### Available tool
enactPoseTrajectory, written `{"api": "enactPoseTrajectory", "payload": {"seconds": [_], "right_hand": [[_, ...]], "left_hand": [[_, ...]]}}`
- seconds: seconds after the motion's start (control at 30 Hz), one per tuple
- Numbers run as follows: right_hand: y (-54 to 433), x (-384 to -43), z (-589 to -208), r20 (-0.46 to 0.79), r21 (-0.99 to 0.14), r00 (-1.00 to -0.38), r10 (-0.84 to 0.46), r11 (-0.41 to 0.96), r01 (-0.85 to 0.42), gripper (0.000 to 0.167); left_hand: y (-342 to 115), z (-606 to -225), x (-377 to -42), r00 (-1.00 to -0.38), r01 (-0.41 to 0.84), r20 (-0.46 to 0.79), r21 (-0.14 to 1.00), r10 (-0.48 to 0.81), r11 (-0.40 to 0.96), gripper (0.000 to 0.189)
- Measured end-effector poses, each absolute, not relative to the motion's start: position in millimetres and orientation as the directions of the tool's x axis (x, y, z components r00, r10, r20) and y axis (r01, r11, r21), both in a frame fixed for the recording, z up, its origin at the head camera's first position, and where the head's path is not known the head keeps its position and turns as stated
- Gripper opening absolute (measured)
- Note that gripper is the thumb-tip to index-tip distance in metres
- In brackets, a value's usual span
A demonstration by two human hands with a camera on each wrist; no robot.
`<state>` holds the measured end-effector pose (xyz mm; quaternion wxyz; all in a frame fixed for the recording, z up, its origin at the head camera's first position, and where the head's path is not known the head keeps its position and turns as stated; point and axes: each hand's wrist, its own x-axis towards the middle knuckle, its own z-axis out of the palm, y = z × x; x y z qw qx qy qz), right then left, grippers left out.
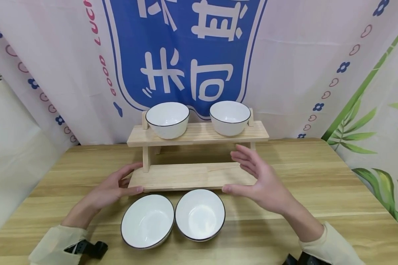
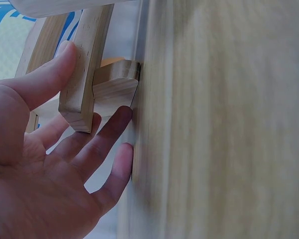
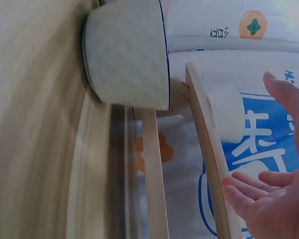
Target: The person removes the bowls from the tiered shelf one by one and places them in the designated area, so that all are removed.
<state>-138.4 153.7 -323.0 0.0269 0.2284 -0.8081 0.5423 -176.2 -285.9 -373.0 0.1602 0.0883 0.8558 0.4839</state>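
A two-tier wooden display stand [image 1: 177,176] is on the table. My left hand [image 1: 110,188] grips the left end of its lower board; in the left wrist view, the thumb lies on the board [image 2: 82,74] and the fingers reach beneath. My right hand [image 1: 263,180] is by the lower board's right end, fingers extended and thumb spread, holding nothing. Two white bowls with dark rims, a left one [image 1: 167,129] and a right one [image 1: 230,127], sit on the upper board. Two more, a left bowl [image 1: 148,221] and a right bowl [image 1: 200,215], stand side by side before the stand.
The wood-grain table [image 1: 318,176] extends to both sides of the stand. Behind it hangs a printed cloth [image 1: 295,48] with a blue panel and white characters. Dark straps with devices, such as the left one [image 1: 94,249], are on both wrists.
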Motion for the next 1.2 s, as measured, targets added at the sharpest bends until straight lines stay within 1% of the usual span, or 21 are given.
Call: {"api": "enactPoseTrajectory", "payload": {"seconds": [0.23, 0.47, 0.83, 1.07, 1.2], "right_hand": [[162.3, -151.4, -314.1, 0.304, -0.882, -0.930, -0.206, 0.308, -0.356, 0.100], [165.0, -172.6, -303.5, 0.282, -0.896, -0.953, -0.108, 0.324, -0.302, 0.110], [152.9, -197.0, -292.7, 0.257, -0.923, -0.965, -0.042, 0.284, -0.258, 0.121], [148.0, -210.2, -292.2, 0.240, -0.938, -0.971, -0.002, 0.258, -0.233, 0.121], [145.3, -216.4, -291.5, 0.235, -0.937, -0.972, 0.010, 0.270, -0.223, 0.122]], "left_hand": [[-285.6, -372.1, -176.4, -0.933, 0.004, -0.182, 0.858, 0.311, 0.514, 0.093], [-286.0, -372.5, -175.7, -0.934, 0.005, -0.180, 0.856, 0.308, 0.517, 0.093], [-285.7, -371.7, -174.0, -0.933, -0.005, -0.190, 0.856, 0.305, 0.518, 0.093], [-284.8, -371.5, -174.0, -0.934, -0.005, -0.192, 0.850, 0.301, 0.527, 0.093], [-284.6, -371.3, -174.3, -0.933, -0.003, -0.192, 0.850, 0.304, 0.527, 0.093]]}}
